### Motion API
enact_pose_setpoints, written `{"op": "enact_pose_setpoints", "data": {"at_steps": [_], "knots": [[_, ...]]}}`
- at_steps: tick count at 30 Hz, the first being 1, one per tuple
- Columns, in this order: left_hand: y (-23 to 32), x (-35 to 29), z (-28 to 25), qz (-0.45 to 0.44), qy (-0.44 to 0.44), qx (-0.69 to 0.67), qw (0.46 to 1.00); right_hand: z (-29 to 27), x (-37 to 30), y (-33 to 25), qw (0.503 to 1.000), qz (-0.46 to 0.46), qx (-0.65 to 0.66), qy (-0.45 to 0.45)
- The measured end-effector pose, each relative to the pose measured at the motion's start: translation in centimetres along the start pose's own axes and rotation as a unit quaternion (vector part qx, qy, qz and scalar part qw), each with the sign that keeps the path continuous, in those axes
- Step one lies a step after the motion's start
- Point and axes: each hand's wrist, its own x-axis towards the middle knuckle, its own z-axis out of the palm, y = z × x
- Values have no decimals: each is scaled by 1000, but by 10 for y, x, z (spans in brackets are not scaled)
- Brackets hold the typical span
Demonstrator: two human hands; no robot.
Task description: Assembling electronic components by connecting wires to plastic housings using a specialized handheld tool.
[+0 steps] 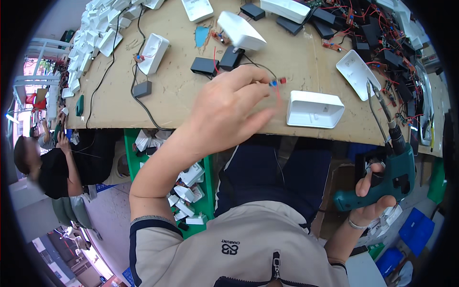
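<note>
The left hand (pixel 229 107) pinches a small blue and red part (pixel 276 83) over the tabletop's (pixel 162 103) near edge, just beside an open white case (pixel 314 109) - not yet put in - while the right hand (pixel 375 191) grips a green drill (pixel 389 174) off the edge.

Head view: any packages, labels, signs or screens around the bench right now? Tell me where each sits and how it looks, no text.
No packages, signs or screens show clearly.
Printed mark: small white emblem on the beige zip-up top, at the chest, bottom centre.
Blue patch: flat, light blue, on the brown workbench near the top centre; cannot tell whether it is a label.
</note>
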Motion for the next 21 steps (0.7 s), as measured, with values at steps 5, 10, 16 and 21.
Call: {"op": "enact_pose_setpoints", "data": {"at_steps": [5,10,16,21], "knots": [[-19,8,-13,32,-45,49,997,3,4,0,1000,-3,3,-14],[-11,13,-2,134,-121,145,973,10,2,3,999,-5,32,19],[-15,6,32,161,-94,147,971,26,11,19,992,18,123,-31],[-26,0,27,200,-20,95,975,39,27,34,981,35,188,-36]]}}
